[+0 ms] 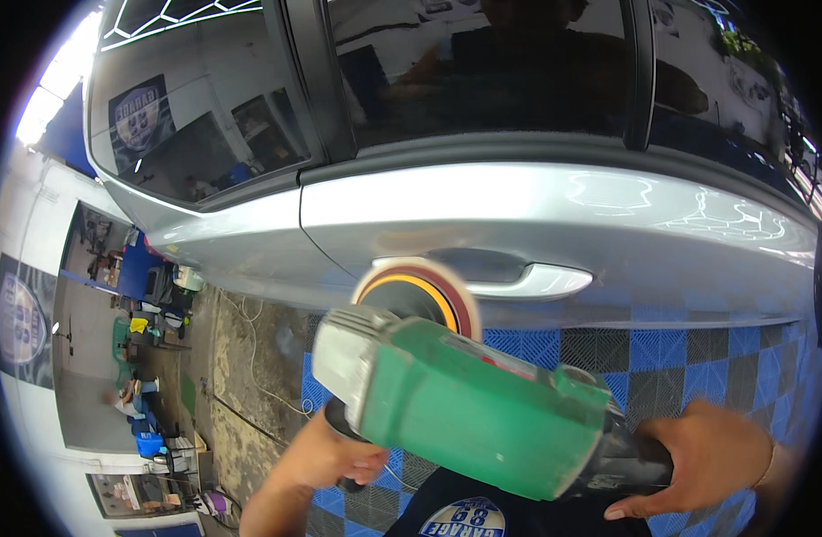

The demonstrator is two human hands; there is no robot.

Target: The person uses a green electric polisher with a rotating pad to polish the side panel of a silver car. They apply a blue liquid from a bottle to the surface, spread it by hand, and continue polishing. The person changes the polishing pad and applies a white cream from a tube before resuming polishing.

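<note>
A green rotary polisher [485, 409] with a pale grey gear head is held across my front. My left hand [334, 453] wraps its black side handle below the head. Around the black rear body of the machine is my right hand [706, 456], thumb on the near side. The round polishing pad [466, 295], with maroon and yellow rings, is at the silver car door [418, 235]. It overlaps the left end of the door handle [552, 278]. Its rim is blurred, and whether it presses on the paint I cannot tell.
Dark car windows [485, 80] reflect the room above the door. Blue and black floor tiles [659, 356] lie under the car's side. A pale cord [253, 349] runs over bare concrete at left. Farther off, a person [132, 406] sits near shelves and cluttered equipment.
</note>
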